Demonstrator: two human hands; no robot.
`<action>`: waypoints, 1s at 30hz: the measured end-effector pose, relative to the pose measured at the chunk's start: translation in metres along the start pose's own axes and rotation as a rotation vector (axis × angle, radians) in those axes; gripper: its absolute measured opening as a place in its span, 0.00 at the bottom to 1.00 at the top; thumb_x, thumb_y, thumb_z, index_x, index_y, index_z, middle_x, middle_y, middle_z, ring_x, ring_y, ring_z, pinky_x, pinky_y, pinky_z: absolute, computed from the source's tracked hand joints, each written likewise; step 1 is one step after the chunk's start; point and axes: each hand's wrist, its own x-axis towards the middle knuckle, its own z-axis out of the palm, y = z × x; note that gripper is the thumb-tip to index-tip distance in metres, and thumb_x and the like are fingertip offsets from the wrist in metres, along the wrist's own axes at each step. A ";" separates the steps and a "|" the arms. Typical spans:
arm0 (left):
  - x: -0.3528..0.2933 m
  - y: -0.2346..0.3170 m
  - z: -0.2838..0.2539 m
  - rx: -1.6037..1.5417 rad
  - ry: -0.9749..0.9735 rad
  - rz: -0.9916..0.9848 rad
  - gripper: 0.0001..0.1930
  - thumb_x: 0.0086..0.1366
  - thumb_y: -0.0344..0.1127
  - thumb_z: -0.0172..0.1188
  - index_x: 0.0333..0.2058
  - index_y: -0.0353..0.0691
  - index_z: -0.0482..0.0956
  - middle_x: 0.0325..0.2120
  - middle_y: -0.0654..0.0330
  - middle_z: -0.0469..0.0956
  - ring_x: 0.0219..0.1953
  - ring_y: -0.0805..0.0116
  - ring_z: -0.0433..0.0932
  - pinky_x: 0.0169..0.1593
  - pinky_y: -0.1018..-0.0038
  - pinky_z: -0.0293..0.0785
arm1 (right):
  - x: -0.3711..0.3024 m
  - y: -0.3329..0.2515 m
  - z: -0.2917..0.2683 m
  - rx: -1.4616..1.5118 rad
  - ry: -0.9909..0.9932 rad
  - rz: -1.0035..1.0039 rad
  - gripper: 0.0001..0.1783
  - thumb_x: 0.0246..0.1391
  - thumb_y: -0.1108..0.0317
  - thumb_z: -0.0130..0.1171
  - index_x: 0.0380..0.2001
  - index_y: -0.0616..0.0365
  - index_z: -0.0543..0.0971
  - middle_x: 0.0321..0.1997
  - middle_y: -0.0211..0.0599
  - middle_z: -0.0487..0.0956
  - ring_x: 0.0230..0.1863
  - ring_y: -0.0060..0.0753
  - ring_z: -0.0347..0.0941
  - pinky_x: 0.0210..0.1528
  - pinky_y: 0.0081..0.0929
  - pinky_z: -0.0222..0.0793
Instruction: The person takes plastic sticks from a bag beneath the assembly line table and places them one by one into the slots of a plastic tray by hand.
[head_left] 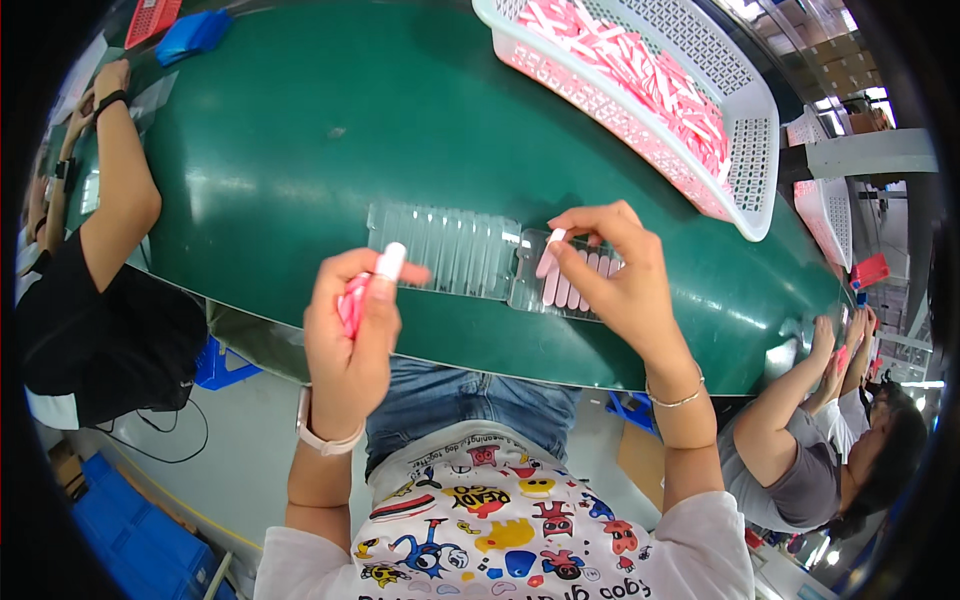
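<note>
My left hand (352, 318) is closed round several slim pink sticks with white ends (350, 302); one white end stands up between thumb and forefinger. My right hand (625, 275) pinches a single pink-and-white stick (548, 254) between thumb and fingertips. That stick is tilted over the right half of a clear plastic blister tray (522, 290). Several pink sticks (573, 292) lie side by side in this half, partly hidden by my right hand. The ribbed left half (445, 245) of the tray shows bare clear grooves.
A white perforated basket (600, 105) full of pink-and-white sticks stands at the far right of the green table (280, 120). A blue packet (193, 37) and a red basket (152, 20) are at the far left. Co-workers' arms (118, 190) rest at both table ends.
</note>
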 end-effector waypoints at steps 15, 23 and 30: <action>0.034 0.002 -0.022 0.691 -0.168 0.250 0.06 0.65 0.26 0.49 0.40 0.33 0.68 0.49 0.44 0.74 0.40 0.46 0.78 0.42 0.67 0.74 | 0.023 -0.016 0.014 -0.350 0.068 -0.249 0.09 0.44 0.71 0.62 0.33 0.52 0.78 0.40 0.27 0.75 0.43 0.33 0.67 0.47 0.33 0.55; 0.032 -0.006 -0.024 0.566 -0.139 0.246 0.06 0.66 0.28 0.47 0.40 0.33 0.67 0.49 0.46 0.74 0.40 0.47 0.79 0.42 0.68 0.75 | 0.092 -0.018 0.060 -0.106 -0.304 -0.304 0.07 0.47 0.67 0.63 0.29 0.59 0.80 0.33 0.38 0.76 0.37 0.38 0.71 0.40 0.32 0.67; 0.031 -0.010 -0.029 0.550 -0.124 0.259 0.06 0.65 0.26 0.47 0.40 0.33 0.66 0.50 0.46 0.74 0.40 0.45 0.78 0.41 0.67 0.75 | 0.102 -0.032 0.068 -0.196 -0.390 -0.145 0.09 0.47 0.67 0.63 0.25 0.62 0.78 0.27 0.41 0.75 0.33 0.40 0.71 0.36 0.33 0.67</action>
